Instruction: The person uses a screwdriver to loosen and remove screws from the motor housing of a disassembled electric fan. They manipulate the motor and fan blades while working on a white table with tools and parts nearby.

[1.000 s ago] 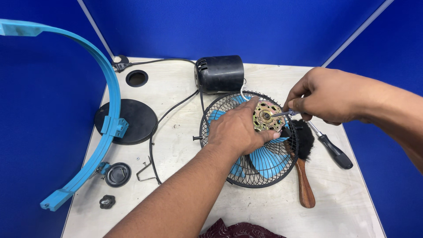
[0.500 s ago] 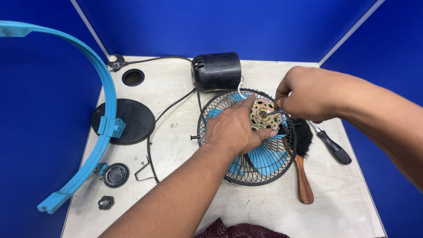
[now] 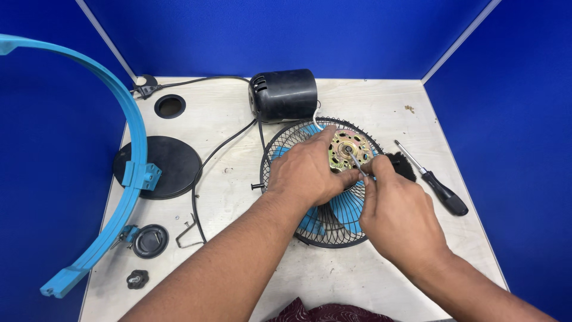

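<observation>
No pkgs, labels, signs or screens in view.

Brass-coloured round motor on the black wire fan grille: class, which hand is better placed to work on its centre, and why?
Right. The right hand pinches a thin metal tool whose tip sits at the centre of the brass-coloured round motor. The left hand lies over the motor's left side, steadying it.

One fan grille (image 3: 298,229) (blue blades inside), one screwdriver (image 3: 438,188), two discs (image 3: 170,161).

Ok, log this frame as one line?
left hand: steadies brass motor core on fan guard | right hand: pinches thin metal tool at core hub | nearby: screwdriver, black motor housing
</observation>
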